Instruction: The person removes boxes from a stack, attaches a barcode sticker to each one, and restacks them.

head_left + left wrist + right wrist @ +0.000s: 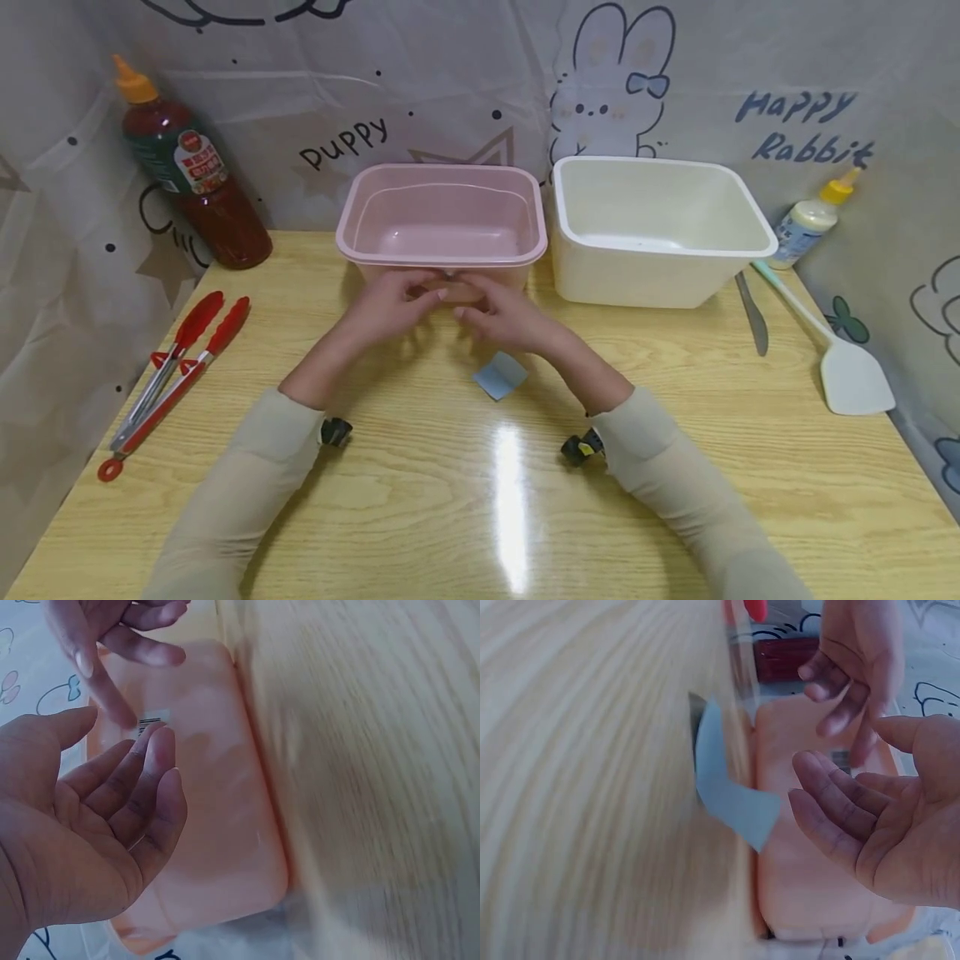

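A pink plastic bin (442,212) stands at the back of the table, left of centre. On its front wall is a small white barcode label (156,717). My left hand (392,307) and right hand (510,315) meet in front of that wall, fingers loosely bent. In the left wrist view, fingertips of both hands come right at the label and partly cover it. Neither palm has anything in it. A folded light blue paper note (500,377) lies on the table just below my right hand, its flaps raised in the right wrist view.
To the right of the pink bin is a white bin (630,271). Red-handled tongs (176,375) lie at left, below a tall sauce bottle (198,179). On the right are a knife (752,317), a white spatula (855,377) and a small yellow-capped bottle (813,218).
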Demonstrator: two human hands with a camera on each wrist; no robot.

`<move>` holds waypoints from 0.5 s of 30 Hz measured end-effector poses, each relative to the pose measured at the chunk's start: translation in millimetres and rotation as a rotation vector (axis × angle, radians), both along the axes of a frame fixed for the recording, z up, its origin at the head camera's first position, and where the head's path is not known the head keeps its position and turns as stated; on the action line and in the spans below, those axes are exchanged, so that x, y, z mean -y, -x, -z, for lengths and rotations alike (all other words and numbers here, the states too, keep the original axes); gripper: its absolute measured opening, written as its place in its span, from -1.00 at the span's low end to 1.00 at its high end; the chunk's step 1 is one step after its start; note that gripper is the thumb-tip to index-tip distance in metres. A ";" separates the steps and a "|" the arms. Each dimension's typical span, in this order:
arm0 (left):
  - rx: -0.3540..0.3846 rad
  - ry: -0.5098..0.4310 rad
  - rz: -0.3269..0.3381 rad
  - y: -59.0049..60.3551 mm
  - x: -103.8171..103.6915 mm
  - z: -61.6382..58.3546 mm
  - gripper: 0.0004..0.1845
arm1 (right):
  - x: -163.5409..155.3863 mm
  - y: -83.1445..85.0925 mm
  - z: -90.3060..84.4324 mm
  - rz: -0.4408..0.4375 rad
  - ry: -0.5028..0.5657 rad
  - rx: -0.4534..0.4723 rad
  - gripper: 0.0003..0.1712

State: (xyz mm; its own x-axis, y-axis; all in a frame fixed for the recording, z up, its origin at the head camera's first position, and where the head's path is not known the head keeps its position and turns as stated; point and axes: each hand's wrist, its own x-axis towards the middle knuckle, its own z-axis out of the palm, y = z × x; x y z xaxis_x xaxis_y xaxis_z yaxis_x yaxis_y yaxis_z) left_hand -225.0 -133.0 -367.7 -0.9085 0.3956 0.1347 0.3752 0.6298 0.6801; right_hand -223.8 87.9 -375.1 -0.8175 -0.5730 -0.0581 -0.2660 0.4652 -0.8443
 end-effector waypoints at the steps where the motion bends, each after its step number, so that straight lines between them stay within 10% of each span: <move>1: -0.002 -0.005 -0.003 -0.9 0.0 -1.1 -0.60 | -3.2 -0.3 -1.4 0.007 -0.008 0.002 -0.30; 15: -0.003 0.141 -0.081 -31.0 -11.3 -10.7 -0.45 | -54.9 -14.8 -8.0 0.028 -0.136 -0.066 -0.41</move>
